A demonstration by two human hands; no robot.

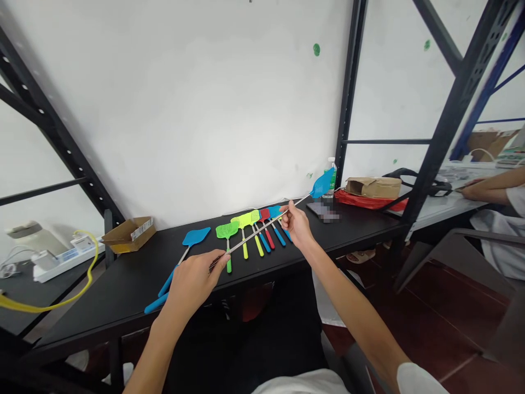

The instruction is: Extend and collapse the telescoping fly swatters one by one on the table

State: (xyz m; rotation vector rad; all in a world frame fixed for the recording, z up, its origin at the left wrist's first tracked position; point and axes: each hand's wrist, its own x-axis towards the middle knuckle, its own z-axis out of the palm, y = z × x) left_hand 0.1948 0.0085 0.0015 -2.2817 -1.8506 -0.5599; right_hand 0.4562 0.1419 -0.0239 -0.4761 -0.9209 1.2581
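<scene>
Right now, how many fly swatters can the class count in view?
9: one swatter held in the left hand and right hand, one lying alone on the table, seven in a row; overlap may hide more.

The one head-worn camera looks forward and down from above the person's bare forearms, with the left hand and right hand close and low in frame. Past the fingers it faces a flat black table and, farther off, a white painted wall.
</scene>
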